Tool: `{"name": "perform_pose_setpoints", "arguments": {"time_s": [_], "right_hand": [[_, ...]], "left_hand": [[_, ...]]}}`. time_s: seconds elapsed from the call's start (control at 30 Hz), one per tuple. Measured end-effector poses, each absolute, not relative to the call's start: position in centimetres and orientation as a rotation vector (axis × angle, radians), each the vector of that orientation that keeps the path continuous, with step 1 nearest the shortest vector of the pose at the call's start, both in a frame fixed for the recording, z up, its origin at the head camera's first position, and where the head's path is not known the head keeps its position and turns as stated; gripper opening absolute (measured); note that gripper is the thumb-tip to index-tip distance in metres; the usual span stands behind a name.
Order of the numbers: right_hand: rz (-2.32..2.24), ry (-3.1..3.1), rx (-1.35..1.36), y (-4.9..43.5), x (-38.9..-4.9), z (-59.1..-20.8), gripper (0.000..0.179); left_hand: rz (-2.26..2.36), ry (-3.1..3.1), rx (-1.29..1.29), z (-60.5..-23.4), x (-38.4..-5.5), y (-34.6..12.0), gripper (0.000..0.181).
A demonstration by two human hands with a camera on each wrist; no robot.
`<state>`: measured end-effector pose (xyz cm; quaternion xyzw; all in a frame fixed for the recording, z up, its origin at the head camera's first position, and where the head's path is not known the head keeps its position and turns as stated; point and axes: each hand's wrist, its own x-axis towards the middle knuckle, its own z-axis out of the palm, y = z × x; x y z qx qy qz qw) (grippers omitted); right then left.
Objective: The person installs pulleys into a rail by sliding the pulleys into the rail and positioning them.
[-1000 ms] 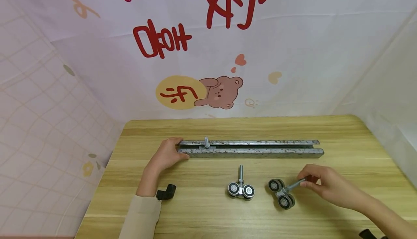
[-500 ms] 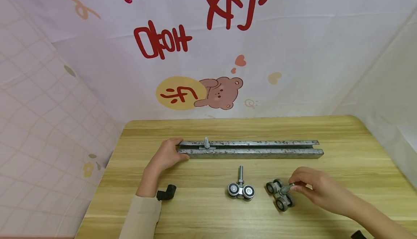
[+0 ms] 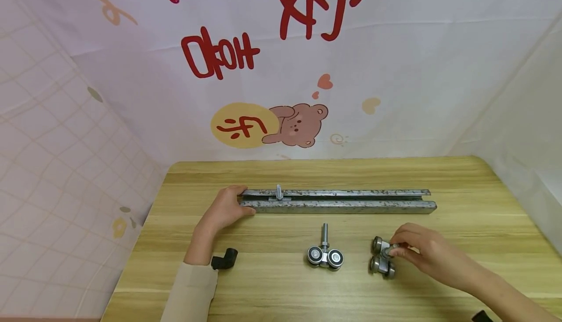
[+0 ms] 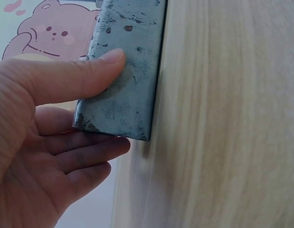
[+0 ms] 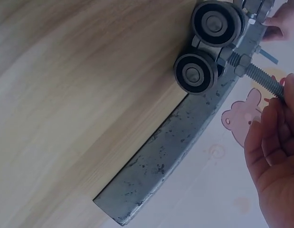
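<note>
A slotted metal rail (image 3: 342,208) with dark spots lies lengthwise across the table. Its left end is gripped by my left hand (image 3: 226,207); in the left wrist view the thumb presses the front face of the rail (image 4: 130,95). A bolt (image 3: 278,192) stands up from the slot near that end. My right hand (image 3: 421,249) pinches the threaded stem of a roller trolley (image 3: 381,263) in front of the rail's right part. The right wrist view shows its black-and-silver wheels (image 5: 193,75) and nuts. A second, similar trolley (image 3: 324,257) lies between the hands, stem toward the rail.
The wood-grain table (image 3: 272,288) meets a white printed cloth wall (image 3: 404,68) at the back, with a pale grid wall (image 3: 66,141) at left. A black bent piece (image 3: 224,259) sits beside the left sleeve, another black piece (image 3: 482,316) by the right forearm.
My right hand has shifted a little left and turned the trolley, so its stem now points more upward and its wheels have swung round. The left hand and rail stay put.
</note>
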<state>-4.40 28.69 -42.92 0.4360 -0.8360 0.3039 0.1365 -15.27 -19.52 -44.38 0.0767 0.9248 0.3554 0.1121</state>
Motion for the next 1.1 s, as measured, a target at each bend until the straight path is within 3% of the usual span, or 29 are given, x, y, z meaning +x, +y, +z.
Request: {"name": "perform_pose_setpoints", "arguments": {"time_s": [0.1, 0.37, 1.1], "right_hand": [[0.871, -2.455, 1.209, 28.8, -4.4, -42.8, 0.009], [0.853, -2.52, 1.071, 28.9, -4.5, -42.8, 0.041], [0.814, -2.507, 1.002, 29.8, -4.3, -43.0, 0.045]], "left_hand": [[1.042, 2.715, 0.222, -44.4, -15.3, -19.5, 0.08], [1.043, 2.714, 0.225, -44.5, -15.4, -19.6, 0.079], [1.053, 2.705, 0.228, -44.4, -15.3, -19.5, 0.078]]}}
